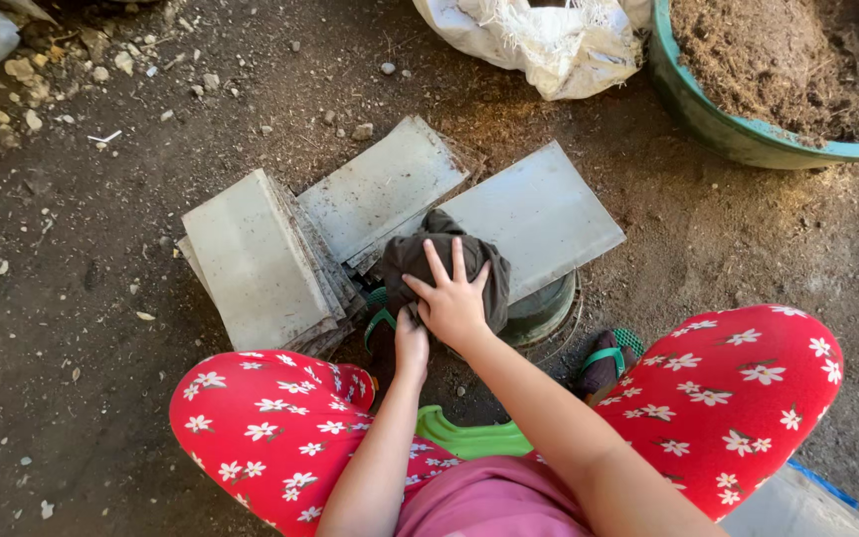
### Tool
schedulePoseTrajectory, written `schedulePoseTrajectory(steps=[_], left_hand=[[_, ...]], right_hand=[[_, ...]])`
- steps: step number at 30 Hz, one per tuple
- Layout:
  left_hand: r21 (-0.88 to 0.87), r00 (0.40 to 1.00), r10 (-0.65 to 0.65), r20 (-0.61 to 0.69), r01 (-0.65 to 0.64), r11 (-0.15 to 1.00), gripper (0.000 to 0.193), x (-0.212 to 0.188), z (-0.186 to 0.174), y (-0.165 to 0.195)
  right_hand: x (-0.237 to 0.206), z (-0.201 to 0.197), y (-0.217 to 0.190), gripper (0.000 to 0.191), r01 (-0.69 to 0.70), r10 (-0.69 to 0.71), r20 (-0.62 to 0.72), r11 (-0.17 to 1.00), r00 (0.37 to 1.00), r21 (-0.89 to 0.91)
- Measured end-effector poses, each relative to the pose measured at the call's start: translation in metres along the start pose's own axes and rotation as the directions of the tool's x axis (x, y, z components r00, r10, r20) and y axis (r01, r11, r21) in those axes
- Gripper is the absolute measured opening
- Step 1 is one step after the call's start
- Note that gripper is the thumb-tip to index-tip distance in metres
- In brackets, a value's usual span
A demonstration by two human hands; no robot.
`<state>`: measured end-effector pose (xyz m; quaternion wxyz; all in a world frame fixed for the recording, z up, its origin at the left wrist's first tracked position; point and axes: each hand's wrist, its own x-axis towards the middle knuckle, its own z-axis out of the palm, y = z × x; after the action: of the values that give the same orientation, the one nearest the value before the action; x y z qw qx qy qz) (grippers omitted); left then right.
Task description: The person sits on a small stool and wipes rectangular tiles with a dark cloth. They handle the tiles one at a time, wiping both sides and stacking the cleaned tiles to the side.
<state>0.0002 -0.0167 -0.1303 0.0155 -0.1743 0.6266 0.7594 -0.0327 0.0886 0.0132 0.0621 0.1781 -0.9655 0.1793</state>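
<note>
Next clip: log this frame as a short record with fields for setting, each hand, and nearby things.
setting: bare dirt ground, person squatting, seen from above
right hand: spread flat, pressing on a filled dark bag
left hand: at the bag's near edge; grip cannot be told
grey sheets: stacks fanned out on the ground behind the bag
green basin: top right, filled with brown soil
white sack: top centre, beside the basin
clothing: red trousers with white flowers, green sandals

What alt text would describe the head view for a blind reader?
Both hands, the right hand flat and the left hand beside it, press a dark filled bag on dirt ground, near stacked grey sheets and a green basin of soil.
</note>
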Motion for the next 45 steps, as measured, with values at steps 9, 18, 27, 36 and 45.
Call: schedulePoseTrajectory(steps=[9, 18, 27, 36, 45], left_hand=[[-0.103, 1.0, 0.002, -0.002, -0.002, 0.995, 0.026, 0.008, 0.013, 0.015], [0.186, 0.989, -0.096, -0.109, 0.115, 0.976, 0.04, 0.027, -0.016, 0.047], [0.709, 0.937, 0.225, -0.268, 0.034, 0.705, 0.033, 0.054, 0.011, 0.043], [0.764, 0.923, 0.273, -0.272, 0.034, 0.644, 0.033, 0.066, 0.02, 0.047], [0.745, 0.916, 0.271, -0.296, 0.044, 0.665, 0.034, 0.063, 0.034, 0.05]], right_hand=[[0.036, -0.022, 0.137, 0.05, -0.424, 0.418, -0.071, 0.899, 0.906, -0.11], [0.046, -0.162, 0.284, 0.047, -0.541, 0.483, -0.255, 0.797, 0.838, -0.267], [0.066, -0.033, 0.015, 0.042, 0.025, 0.025, 0.224, 0.976, 0.974, -0.217], [0.118, -0.029, 0.128, 0.046, -0.308, 0.336, 0.025, 0.888, 0.941, -0.341], [0.12, -0.103, 0.27, 0.03, -0.556, 0.614, -0.053, 0.67, 0.787, -0.492]])
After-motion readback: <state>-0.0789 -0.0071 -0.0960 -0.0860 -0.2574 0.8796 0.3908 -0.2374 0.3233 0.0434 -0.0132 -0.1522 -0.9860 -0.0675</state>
